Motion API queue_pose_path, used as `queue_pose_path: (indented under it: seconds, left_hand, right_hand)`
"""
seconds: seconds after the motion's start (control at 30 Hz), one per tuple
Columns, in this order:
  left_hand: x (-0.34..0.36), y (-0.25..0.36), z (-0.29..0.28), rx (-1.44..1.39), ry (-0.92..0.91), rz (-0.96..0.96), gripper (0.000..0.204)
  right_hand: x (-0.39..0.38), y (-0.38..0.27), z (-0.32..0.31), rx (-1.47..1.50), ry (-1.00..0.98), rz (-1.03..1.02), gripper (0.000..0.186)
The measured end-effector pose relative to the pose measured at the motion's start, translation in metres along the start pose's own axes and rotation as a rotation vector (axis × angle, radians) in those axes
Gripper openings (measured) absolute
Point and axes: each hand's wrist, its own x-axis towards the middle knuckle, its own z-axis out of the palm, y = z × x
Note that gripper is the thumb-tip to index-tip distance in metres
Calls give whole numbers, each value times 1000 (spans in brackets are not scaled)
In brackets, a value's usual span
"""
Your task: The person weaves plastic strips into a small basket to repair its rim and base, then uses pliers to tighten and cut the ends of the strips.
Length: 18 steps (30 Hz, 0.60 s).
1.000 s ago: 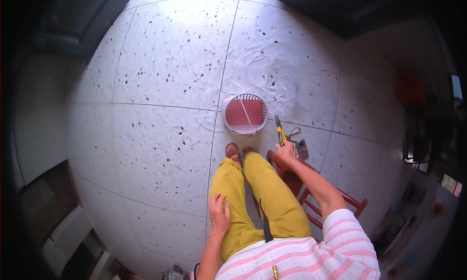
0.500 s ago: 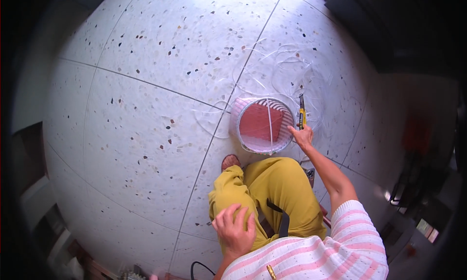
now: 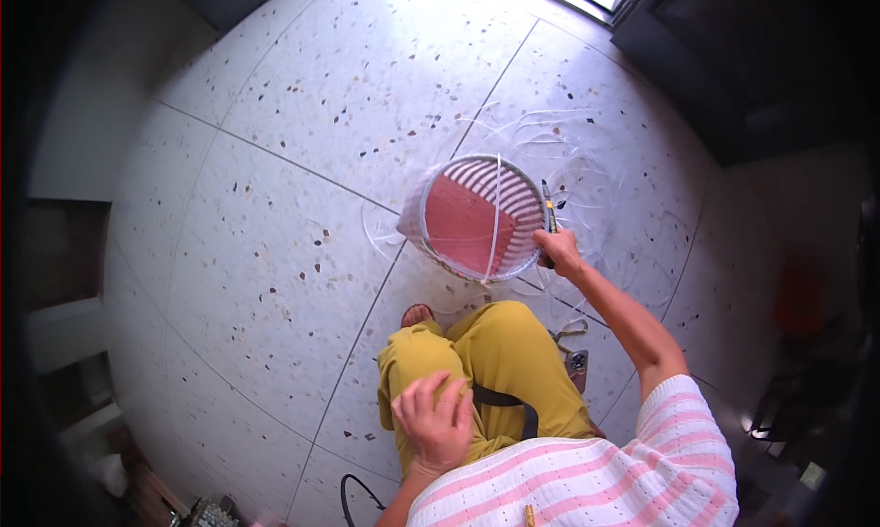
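Note:
My right hand [image 3: 560, 251] is closed around a yellow-and-black utility knife [image 3: 549, 206], its tip pointing away from me. That hand presses against the right rim of a round woven basket [image 3: 413, 217] with pink-and-white striped walls and a red base. The basket leans a little, its mouth facing me. Across its mouth runs a thin white strip [image 3: 496, 220], like a handle. My left hand [image 3: 436, 421] lies over my left thigh, fingers loosely bent and apart, with nothing in it.
Thin clear plastic strips [image 3: 587, 174] lie tangled on the speckled tile floor [image 3: 275, 252] beyond and right of the basket. By my right knee are a phone [image 3: 577, 367] and a small metal tool [image 3: 572, 329]. Dark furniture [image 3: 733, 69] stands at the far right.
The basket has shifted slightly left and tilted, showing more of its striped inner wall. My right hand, with the knife, has moved along with it to its rim. My left hand stays on my thigh.

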Motion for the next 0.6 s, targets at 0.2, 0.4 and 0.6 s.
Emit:
queue_pose_path:
  seconds: [0.2, 0.4, 0.6]
  left_hand:
    - [-19, 9, -9, -46, 31, 110, 27]
    - [-25, 30, -31, -36, 204, 245, 33]
    - [-45, 83, -70, 278, 385, 413, 50]
  right_hand:
    - [-76, -61, -30, 142, -70, -95, 17]
    - [-153, -96, -75, 115, -177, -251, 17]
    - [-246, -120, -99, -42, -287, -260, 21]
